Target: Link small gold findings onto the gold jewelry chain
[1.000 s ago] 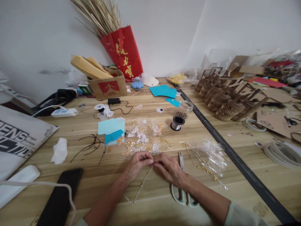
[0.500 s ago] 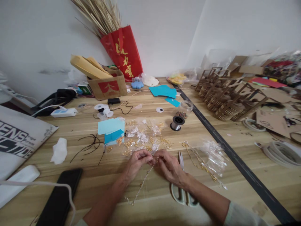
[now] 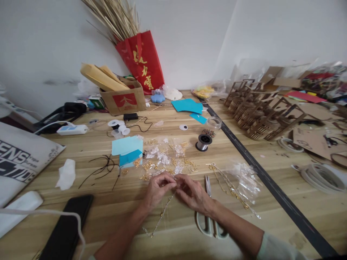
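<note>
My left hand [image 3: 160,188] and my right hand [image 3: 193,192] meet at the fingertips, both closed in a pinch. Between them they hold the upper end of a thin gold beaded chain [image 3: 162,213], which hangs down and lies along the wooden table. The exact tip in the fingers is hidden. Just beyond my hands lie small bags and heaps of gold and clear beads [image 3: 163,159]. A pair of scissors [image 3: 208,213] with pale handles rests partly under my right forearm. To the right are more gold chains [image 3: 230,187] beside crumpled clear plastic bags [image 3: 247,180].
A wire spool [image 3: 204,143] and a glass jar [image 3: 214,123] stand beyond the beads. Blue paper [image 3: 127,146] and black cords [image 3: 104,166] lie left, with a phone [image 3: 67,227] nearer. Small wooden lantern-like frames [image 3: 260,112] stand at right.
My right hand's fingers have shifted slightly left, closer to the left fingertips. The chain still hangs from the pinch, and the view has moved a little.
</note>
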Demonstrator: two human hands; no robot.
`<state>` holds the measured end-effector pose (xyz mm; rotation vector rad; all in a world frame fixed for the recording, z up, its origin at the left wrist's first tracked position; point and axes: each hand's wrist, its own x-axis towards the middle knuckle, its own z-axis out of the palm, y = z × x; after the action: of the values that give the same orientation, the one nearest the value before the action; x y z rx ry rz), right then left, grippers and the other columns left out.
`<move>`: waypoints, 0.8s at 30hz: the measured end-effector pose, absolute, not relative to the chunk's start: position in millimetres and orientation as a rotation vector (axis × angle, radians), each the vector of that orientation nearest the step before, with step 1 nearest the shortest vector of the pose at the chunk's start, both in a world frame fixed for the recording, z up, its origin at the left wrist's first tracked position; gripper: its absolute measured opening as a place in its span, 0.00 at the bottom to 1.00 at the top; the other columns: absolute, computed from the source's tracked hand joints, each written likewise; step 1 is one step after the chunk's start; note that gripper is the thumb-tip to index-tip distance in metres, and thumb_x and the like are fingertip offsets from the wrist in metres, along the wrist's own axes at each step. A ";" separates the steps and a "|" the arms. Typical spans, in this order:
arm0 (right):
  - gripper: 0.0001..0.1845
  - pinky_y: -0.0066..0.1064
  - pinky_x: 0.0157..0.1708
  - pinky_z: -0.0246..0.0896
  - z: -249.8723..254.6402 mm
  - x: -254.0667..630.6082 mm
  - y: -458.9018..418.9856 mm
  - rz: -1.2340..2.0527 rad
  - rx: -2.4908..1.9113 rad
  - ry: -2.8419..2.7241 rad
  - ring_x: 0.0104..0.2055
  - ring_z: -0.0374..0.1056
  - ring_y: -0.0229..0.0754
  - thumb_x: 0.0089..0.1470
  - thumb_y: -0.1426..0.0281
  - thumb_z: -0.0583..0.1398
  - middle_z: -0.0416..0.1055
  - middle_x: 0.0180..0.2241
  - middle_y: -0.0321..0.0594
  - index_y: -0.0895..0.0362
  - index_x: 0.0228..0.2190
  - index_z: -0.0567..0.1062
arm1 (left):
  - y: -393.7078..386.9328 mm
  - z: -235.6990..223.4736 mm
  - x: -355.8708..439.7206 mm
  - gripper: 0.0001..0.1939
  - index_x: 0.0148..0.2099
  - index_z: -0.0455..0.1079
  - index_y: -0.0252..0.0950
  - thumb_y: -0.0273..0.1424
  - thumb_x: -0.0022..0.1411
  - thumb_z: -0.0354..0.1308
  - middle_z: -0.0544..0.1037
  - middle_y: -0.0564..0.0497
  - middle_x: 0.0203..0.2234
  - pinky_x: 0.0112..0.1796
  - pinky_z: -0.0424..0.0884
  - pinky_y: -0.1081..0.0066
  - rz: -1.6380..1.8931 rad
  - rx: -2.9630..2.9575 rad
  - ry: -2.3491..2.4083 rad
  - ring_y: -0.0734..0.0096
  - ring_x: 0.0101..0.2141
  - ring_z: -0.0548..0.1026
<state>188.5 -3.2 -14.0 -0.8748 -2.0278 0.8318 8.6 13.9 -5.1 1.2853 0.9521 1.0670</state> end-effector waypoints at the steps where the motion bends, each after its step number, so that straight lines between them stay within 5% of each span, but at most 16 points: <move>1: 0.19 0.24 0.27 0.62 -15.3 188.6 -2.8 0.821 -0.873 -2.020 0.27 0.66 0.34 0.60 0.72 0.55 0.70 0.30 0.36 0.56 0.52 0.60 | 13.7 -5.2 8.5 0.07 0.25 0.75 0.33 0.32 0.49 0.67 0.75 0.50 0.25 0.34 0.66 0.71 1.067 1.287 0.955 0.68 0.30 0.72; 24: 0.13 0.25 0.27 0.64 -16.8 191.5 -0.1 0.698 -1.009 -1.946 0.26 0.66 0.35 0.59 0.73 0.55 0.70 0.27 0.36 0.57 0.46 0.67 | 31.2 -11.5 -19.3 0.09 0.27 0.72 0.32 0.33 0.47 0.67 0.74 0.53 0.22 0.31 0.65 0.75 1.308 0.875 0.976 0.76 0.25 0.68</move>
<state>191.5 -0.1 -16.8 -1.0094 -1.9459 0.6981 -19.3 31.2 -11.5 0.8754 0.9759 1.3083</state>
